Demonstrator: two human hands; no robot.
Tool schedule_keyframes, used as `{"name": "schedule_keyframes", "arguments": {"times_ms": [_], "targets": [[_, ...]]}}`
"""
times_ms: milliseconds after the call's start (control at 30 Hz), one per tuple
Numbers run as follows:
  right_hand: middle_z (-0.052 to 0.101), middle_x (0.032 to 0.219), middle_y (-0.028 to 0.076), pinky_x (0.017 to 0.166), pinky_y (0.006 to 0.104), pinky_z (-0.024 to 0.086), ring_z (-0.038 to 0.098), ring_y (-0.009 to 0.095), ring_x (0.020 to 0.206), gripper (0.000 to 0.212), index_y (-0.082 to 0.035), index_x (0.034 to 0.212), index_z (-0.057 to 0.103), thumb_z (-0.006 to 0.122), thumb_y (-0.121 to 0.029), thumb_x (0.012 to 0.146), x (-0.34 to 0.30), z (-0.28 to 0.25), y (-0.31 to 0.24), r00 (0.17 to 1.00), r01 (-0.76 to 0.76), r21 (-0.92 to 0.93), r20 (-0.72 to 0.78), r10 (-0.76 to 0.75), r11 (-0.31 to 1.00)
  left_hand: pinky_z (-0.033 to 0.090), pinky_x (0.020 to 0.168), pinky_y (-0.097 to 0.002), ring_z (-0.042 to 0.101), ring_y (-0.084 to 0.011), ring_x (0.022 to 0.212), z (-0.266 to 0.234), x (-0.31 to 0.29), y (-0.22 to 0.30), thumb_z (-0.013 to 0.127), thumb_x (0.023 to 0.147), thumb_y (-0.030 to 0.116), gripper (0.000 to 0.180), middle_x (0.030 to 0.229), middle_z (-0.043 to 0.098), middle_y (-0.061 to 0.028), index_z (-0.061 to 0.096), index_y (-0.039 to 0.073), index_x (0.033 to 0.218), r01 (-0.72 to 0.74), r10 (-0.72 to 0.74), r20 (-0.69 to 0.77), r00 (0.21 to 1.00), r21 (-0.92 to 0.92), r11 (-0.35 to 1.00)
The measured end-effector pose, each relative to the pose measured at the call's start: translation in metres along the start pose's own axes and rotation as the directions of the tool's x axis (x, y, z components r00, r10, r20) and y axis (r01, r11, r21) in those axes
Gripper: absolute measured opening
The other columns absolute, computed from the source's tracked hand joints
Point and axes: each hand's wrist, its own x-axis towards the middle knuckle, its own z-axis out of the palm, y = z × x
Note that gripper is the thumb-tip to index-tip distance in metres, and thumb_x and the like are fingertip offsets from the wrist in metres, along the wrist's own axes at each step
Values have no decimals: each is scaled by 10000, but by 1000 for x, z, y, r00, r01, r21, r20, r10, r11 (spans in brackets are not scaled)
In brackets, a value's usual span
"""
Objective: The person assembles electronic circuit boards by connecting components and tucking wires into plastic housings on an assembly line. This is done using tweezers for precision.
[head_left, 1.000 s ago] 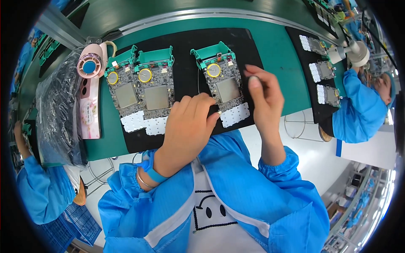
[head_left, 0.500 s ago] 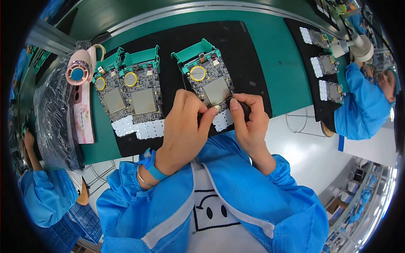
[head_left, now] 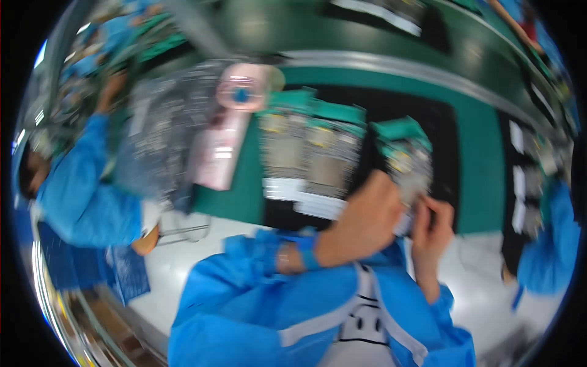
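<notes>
The picture is smeared by motion. A circuit board (head_left: 416,174) with a green plastic end piece (head_left: 400,128) and a round yellow-rimmed part lies at the right of the black mat. My left hand (head_left: 372,211) is at its lower left edge, fingers curled closed; what they hold, if anything, is hidden. At the board's lower right edge, my right hand (head_left: 433,223) has thumb and forefinger pinched together, on something too blurred to make out. Two similar boards, a left one (head_left: 284,153) and a right one (head_left: 330,162), lie side by side to the left, green ends away from me.
Left of the boards, a pink handheld fan (head_left: 241,88) stands by a pink flat case (head_left: 220,153) and a clear plastic bag (head_left: 162,134). Co-workers in blue sit at the left (head_left: 92,183) and right (head_left: 550,244). More boards (head_left: 529,177) lie on the right-hand mat.
The whole view has swung left, so the bench, boards and both hands appear further right and lower. Both hands stay at the right-hand board. The picture is now blurred.
</notes>
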Motion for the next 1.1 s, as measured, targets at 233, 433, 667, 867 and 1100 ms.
{"name": "schedule_keyframes", "arguments": {"times_ms": [233, 433, 667, 867, 1100], "targets": [[610, 896, 126, 735, 266, 468, 591, 166, 801, 127, 46, 1015, 557, 531, -20, 910, 5, -9, -5, 997, 80, -15, 6, -80, 997, 440, 655, -420, 503, -356, 755, -1, -2, 6, 579, 838, 54, 170, 939, 383, -179, 441, -28, 894, 10, -7, 17, 1000, -147, 989], [590, 902, 142, 821, 320, 448, 596, 262, 862, 207, -5, 1068, 614, 504, -112, 929, 0, -21, 2, 959, 282, -275, 46, -280, 919, 427, 676, -406, 504, -350, 796, -9, -5, 0, 573, 822, 28, 228, 953, 410, -168, 439, 12, 1006, 62, -55, 29, 998, -311, 948], [445, 1231, 273, 913, 471, 413, 469, 441, 1093, 473, -60, 1301, 502, 620, -263, 891, 0, -24, -47, 949, 274, -348, 250, -193, 897, 423, 830, -398, 501, -352, 948, -21, -1, -2, 522, 737, -1, 390, 1038, 472, -179, 441, 5, 1117, -194, 243, 74, 967, -404, 894], [458, 1269, 271, 950, 456, 383, 468, 443, 1123, 326, -53, 1264, 528, 486, -151, 956, 0, -52, -42, 914, 298, -316, 366, -174, 901, 296, 1047, -471, 383, -392, 1232, -51, 12, 16, 632, 739, 159, 596, 1299, 424, -223, 442, -28, 1273, -260, 270, -70, 960, 127, 957], [620, 902, 111, 875, 354, 448, 613, 215, 874, 355, 24, 1098, 622, 507, -272, 938, 29, -58, -44, 947, 154, -30, 289, -139, 988, 319, 1044, -444, 413, -391, 1185, -54, 28, 2, 649, 575, 57, 643, 1227, 470, -213, 492, -91, 1181, -253, 252, 92, 963, -7, 968]]}}
